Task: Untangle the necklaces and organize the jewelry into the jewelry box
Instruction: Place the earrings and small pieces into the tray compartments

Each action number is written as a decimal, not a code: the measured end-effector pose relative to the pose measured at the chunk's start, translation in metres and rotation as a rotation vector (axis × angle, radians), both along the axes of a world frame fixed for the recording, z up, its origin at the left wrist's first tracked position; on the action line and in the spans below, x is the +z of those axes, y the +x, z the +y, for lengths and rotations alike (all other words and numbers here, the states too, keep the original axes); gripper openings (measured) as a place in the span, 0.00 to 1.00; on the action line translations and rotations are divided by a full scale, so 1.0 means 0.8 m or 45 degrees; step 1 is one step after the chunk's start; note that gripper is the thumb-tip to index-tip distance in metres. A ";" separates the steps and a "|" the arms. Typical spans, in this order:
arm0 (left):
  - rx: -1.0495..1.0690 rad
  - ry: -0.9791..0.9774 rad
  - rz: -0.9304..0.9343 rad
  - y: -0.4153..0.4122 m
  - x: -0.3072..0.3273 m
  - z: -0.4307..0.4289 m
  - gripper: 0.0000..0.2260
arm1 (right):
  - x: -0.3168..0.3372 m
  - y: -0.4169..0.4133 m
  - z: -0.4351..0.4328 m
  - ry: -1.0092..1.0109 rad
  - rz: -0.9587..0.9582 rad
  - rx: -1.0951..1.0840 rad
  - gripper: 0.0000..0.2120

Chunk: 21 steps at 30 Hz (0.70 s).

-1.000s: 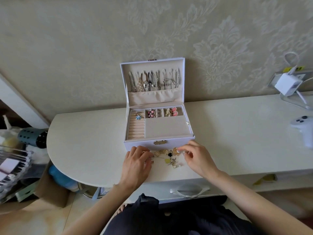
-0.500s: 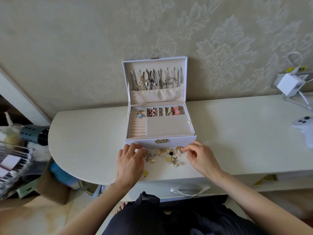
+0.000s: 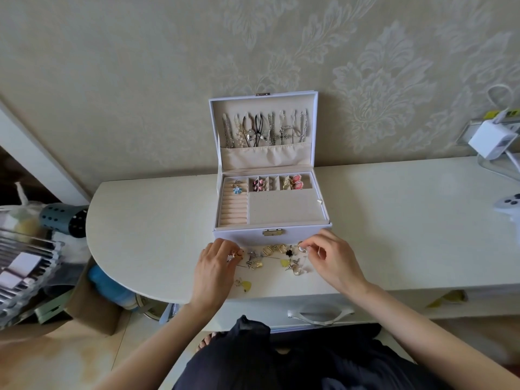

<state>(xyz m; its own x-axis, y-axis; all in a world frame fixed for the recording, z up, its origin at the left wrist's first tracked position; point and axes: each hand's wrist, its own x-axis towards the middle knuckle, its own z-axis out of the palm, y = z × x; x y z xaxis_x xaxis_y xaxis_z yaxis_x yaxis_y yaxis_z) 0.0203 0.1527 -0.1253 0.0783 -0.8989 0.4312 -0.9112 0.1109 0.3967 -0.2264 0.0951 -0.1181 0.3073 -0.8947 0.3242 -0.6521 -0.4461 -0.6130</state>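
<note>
Left hand (image 3: pixel 213 266) has slid left, uncovering more loose jewelry (image 3: pixel 281 258) on the table (image 3: pixel 146 235) just before the open jewelry box (image 3: pixel 239 236). Its curled fingertips pinch a small gold piece (image 3: pixel 237 253). Right hand (image 3: pixel 333 261), palm down, pinches a small ring (image 3: pixel 300 247).

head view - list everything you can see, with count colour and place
table: one, white, centre
jewelry box: one, white, open, on the table's far side
necklaces: several, mostly silver, hanging in its lid
earrings: a few, pink and blue, in its back row
loose jewelry: many pieces, gold, silver, yellow, on the table before the box
charger: one, white, far right
game controller: one, white, right edge
left hand: pinches a gold piece, left of the loose jewelry
right hand: pinches a silver ring, right of it
</note>
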 end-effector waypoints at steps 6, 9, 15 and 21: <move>-0.164 0.046 0.136 0.005 0.005 0.007 0.09 | 0.003 0.001 0.006 0.013 -0.039 0.105 0.11; -0.262 0.029 0.097 0.005 0.003 0.007 0.09 | 0.003 0.003 0.009 0.034 -0.059 0.193 0.12; -0.334 -0.083 -0.087 -0.015 0.011 0.001 0.06 | 0.000 -0.006 0.003 0.117 -0.091 0.232 0.06; -0.694 0.004 -0.200 -0.063 0.016 -0.031 0.11 | -0.001 -0.015 0.002 0.045 -0.103 0.126 0.06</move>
